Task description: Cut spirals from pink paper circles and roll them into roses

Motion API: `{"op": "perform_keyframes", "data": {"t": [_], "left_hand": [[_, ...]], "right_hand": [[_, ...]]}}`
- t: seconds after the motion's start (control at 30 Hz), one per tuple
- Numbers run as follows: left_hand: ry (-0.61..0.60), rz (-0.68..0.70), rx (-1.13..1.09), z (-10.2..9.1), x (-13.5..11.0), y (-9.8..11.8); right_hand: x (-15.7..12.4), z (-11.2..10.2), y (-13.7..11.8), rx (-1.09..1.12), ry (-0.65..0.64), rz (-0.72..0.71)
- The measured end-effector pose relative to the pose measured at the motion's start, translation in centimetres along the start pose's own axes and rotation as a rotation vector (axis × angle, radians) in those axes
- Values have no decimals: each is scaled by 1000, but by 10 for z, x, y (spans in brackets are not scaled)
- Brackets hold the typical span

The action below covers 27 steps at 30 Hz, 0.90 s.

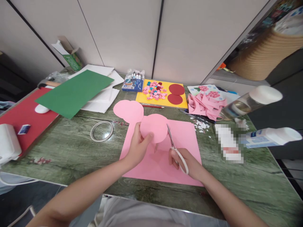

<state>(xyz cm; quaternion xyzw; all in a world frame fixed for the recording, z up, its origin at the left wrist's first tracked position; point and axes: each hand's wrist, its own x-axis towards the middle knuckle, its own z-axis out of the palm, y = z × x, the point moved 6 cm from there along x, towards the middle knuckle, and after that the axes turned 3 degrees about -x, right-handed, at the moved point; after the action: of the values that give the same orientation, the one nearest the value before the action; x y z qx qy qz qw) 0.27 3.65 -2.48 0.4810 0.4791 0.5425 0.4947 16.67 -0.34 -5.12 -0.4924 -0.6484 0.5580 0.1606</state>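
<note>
My left hand pinches a round pink paper circle by its lower left edge, thumb on top. In my right hand is a pair of scissors with white handles, its blades pointing up along the circle's right edge. Whether the blades touch the paper I cannot tell. Beneath both hands lies a large pink sheet. Two overlapping pink circles rest just beyond its upper left corner.
Around the work lie a tape roll, a green sheet, a marker box, a yellow sheet with pom-poms and dark red circles, and pink scraps. Bottles stand at the right.
</note>
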Motion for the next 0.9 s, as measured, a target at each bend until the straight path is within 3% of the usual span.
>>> {"op": "perform_keyframes", "data": {"t": [0.9], "left_hand": [[-6,-20,-51,-1,1,-1]], "right_hand": [[0,-2,2,7,-6,15]]}}
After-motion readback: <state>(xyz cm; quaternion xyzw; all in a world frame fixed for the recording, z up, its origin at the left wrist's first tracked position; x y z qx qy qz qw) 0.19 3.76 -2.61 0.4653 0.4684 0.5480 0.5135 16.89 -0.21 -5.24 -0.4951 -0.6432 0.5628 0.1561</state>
